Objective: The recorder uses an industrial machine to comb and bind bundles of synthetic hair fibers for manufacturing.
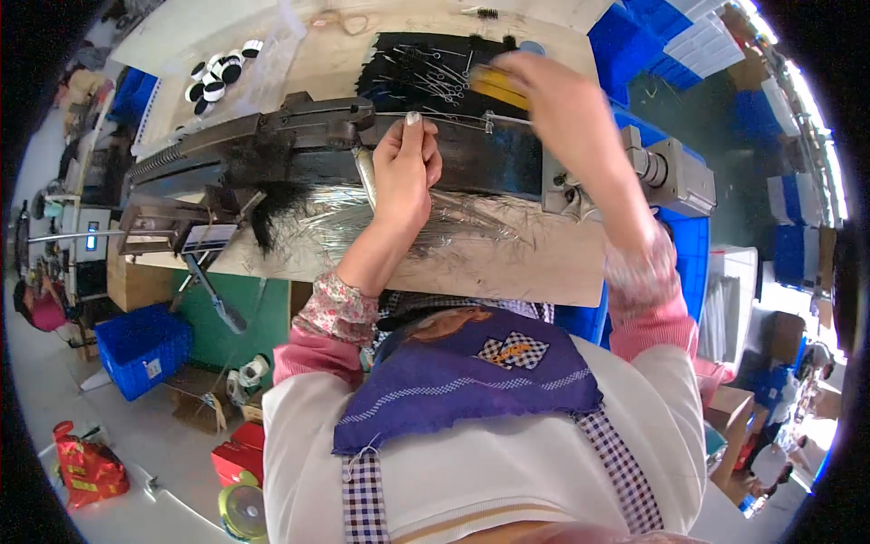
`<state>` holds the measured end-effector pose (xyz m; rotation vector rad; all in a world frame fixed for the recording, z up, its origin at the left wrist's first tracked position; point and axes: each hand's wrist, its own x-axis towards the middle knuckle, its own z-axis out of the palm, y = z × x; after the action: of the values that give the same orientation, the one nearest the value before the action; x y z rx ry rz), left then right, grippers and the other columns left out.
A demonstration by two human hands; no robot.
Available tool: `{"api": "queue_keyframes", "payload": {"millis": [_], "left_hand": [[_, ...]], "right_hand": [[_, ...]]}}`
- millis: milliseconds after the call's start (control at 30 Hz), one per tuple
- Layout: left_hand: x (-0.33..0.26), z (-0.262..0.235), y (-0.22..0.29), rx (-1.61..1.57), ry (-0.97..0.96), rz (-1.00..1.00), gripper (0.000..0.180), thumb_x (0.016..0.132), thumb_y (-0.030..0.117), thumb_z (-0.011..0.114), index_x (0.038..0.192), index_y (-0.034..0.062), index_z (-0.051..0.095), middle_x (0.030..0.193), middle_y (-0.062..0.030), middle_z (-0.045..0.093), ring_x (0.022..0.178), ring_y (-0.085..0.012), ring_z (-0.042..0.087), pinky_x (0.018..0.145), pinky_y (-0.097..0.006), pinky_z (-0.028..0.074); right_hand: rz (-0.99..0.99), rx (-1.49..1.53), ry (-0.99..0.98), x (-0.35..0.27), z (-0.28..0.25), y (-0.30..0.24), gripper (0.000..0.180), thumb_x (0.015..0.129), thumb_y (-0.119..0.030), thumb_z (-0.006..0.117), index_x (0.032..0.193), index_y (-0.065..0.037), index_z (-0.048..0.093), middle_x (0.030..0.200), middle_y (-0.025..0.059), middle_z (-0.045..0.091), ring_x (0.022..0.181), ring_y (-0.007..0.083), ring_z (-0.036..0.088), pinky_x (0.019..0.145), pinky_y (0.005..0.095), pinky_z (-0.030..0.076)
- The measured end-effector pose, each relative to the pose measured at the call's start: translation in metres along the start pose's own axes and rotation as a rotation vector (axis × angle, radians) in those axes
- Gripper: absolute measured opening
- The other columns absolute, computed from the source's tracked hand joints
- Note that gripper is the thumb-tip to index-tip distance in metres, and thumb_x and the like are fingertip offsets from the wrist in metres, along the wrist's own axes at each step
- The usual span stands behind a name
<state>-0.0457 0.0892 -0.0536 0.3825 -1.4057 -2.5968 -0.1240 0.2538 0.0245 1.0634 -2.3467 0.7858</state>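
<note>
My left hand (407, 168) is closed, thumb upward, at the front of a long dark metal machine (317, 150). Its fingertips pinch a thin metal wire (458, 117) that runs right toward a small metal clamp (489, 121). To the right, my right hand (566, 100) is raised over the machine's end, slightly blurred. Its fingers curl round a yellow object (501, 88), whose kind I cannot make out. Behind the machine, several small twisted-wire brushes with looped ends (439, 77) lie on a black cloth (385, 54).
Loose metal wires (435, 227) are heaped on the wooden table (566, 258) in front of the machine. A clear tray (276, 50) at the back left contains black-and-white rolls (216, 77). A grey motor (684, 177) stands at the right end, beside blue crates (625, 50).
</note>
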Motion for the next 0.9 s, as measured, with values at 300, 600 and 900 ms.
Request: {"api": "queue_keyframes", "payload": {"millis": [300, 600, 900], "left_hand": [[-0.002, 0.005, 0.005, -0.048, 0.101, -0.104, 0.025, 0.098, 0.027, 0.049, 0.087, 0.0062, 0.055, 0.054, 0.0030, 0.037, 0.043, -0.0079, 0.031, 0.041, -0.023, 0.024], [-0.003, 0.011, 0.008, -0.424, -0.263, -0.202, 0.076, 0.093, 0.060, 0.034, 0.131, -0.0053, 0.032, 0.132, -0.0196, 0.041, 0.130, -0.0261, 0.036, 0.114, -0.041, 0.024], [0.001, -0.008, 0.033, -0.815, -0.224, -0.316, 0.075, 0.093, 0.061, 0.034, 0.123, -0.0077, 0.040, 0.126, -0.0198, 0.047, 0.122, -0.0300, 0.044, 0.108, -0.041, 0.035]], "right_hand": [[0.243, 0.528, -0.584, 0.032, 0.046, -0.004, 0.028, 0.080, -0.009, 0.058, 0.105, 0.004, 0.065, 0.088, 0.0177, 0.067, 0.068, 0.0249, 0.065, 0.065, 0.0353, 0.052], [0.191, 0.433, -0.788, 0.054, 0.041, -0.003, 0.029, 0.094, -0.021, 0.051, 0.115, -0.001, 0.060, 0.082, 0.0088, 0.064, 0.071, 0.0155, 0.060, 0.067, 0.0305, 0.051], [-0.130, -0.091, -0.298, 0.034, 0.024, -0.024, 0.032, 0.081, -0.012, 0.057, 0.113, -0.009, 0.061, 0.097, 0.0173, 0.056, 0.094, 0.0334, 0.056, 0.078, 0.0421, 0.048]]}}
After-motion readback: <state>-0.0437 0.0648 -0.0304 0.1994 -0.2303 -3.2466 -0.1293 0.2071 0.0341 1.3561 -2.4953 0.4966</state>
